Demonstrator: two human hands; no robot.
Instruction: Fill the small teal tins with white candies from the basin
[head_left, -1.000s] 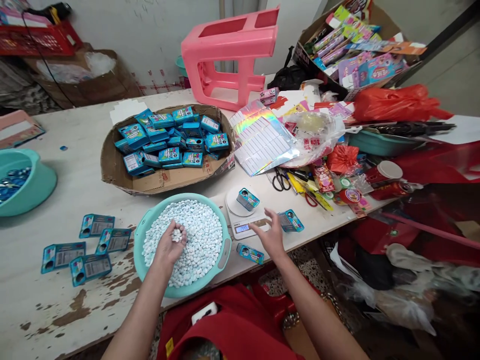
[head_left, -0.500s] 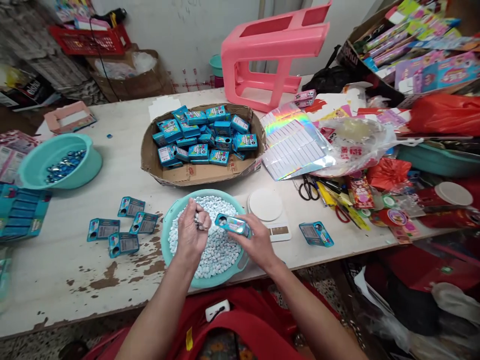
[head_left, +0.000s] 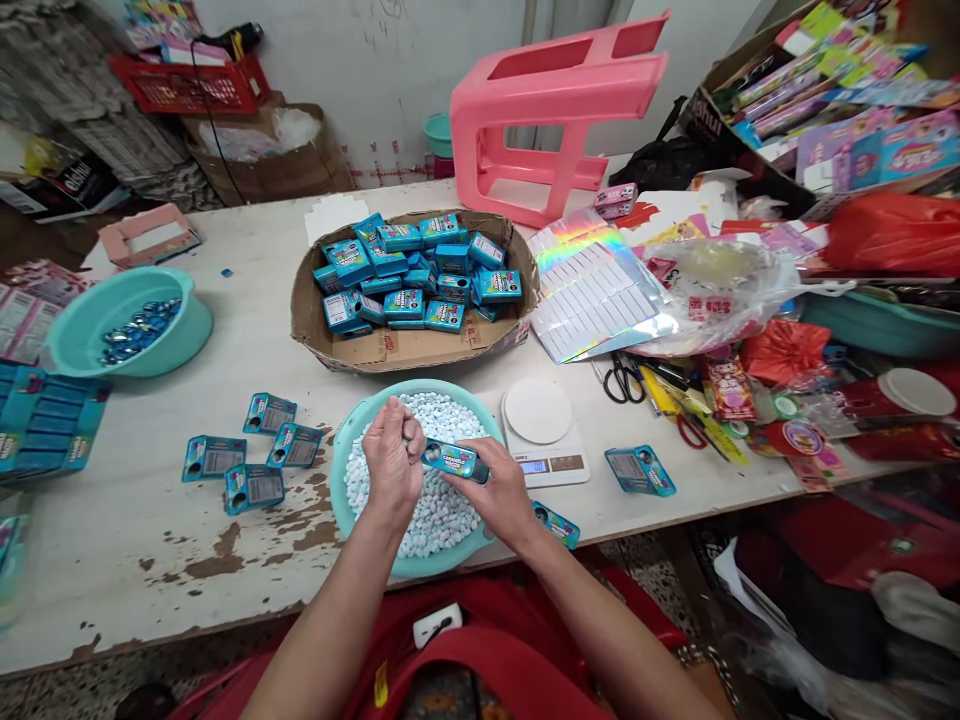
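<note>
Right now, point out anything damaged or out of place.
The pink plastic stool lies on its side on the white tabletop, an odd place for a seat. Left of the round turquoise basin of white pellets, brown patches suggest a worn surface.

"CARAMELO" on held blue box (head_left: 454, 458), "0.0" on scale display (head_left: 534, 466), "elshui" on black carton (head_left: 82, 190)

Packing workshop, scuffed worktable (head_left: 157, 610), digital scale (head_left: 537, 411), blue boxes (head_left: 405, 303), white pellets (head_left: 436, 522)
</note>
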